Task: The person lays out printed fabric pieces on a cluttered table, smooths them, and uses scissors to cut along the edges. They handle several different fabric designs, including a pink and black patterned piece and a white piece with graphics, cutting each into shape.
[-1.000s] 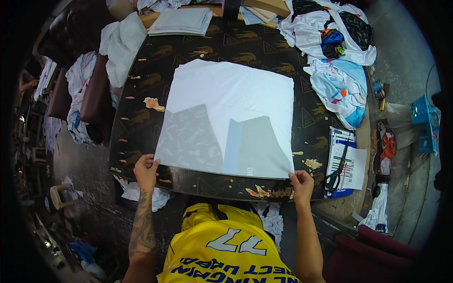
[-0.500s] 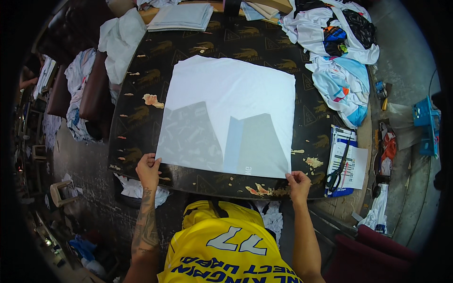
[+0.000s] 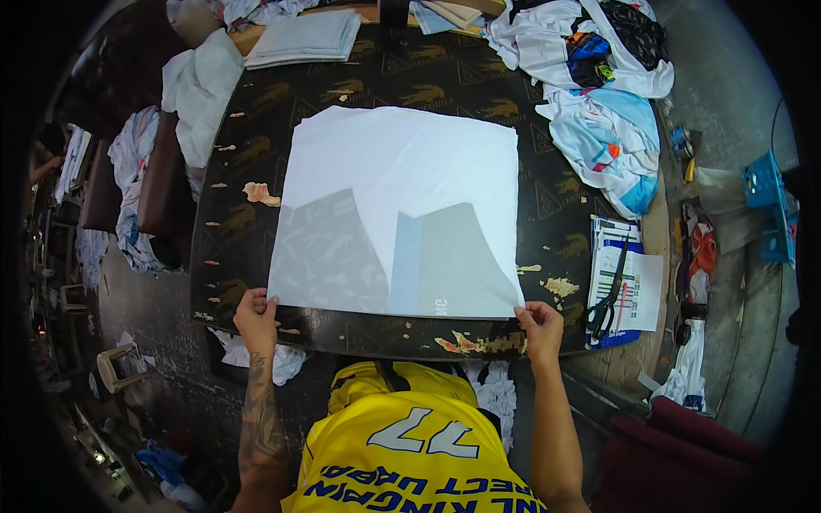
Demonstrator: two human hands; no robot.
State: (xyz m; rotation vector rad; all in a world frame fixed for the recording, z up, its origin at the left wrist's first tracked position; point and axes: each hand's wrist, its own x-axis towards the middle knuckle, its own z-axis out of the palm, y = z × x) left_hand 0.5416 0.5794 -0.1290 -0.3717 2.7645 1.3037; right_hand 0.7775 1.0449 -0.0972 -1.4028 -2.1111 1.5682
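A white fabric square [image 3: 402,145] lies on the black patterned table [image 3: 231,239], with a grey patterned shape [image 3: 329,252] at its lower left and a plain grey shape [image 3: 462,261] with a pale blue band [image 3: 405,261] at its lower right, both faint. My left hand [image 3: 257,313] pinches the fabric's near left corner at the table's front edge. My right hand [image 3: 539,327] has the near right corner between thumb and finger.
Black scissors [image 3: 611,299] rest on papers [image 3: 640,286] at the right. Crumpled garments [image 3: 603,154] cover the back right; folded cloths [image 3: 301,36] sit at the back. Brown chairs [image 3: 158,188] with clothes stand left, a blue plastic item [image 3: 765,209] far right.
The whole view has shifted slightly, so table, fabric and hands appear a little further left. Both hands stay at the same two corners, with little other visible movement.
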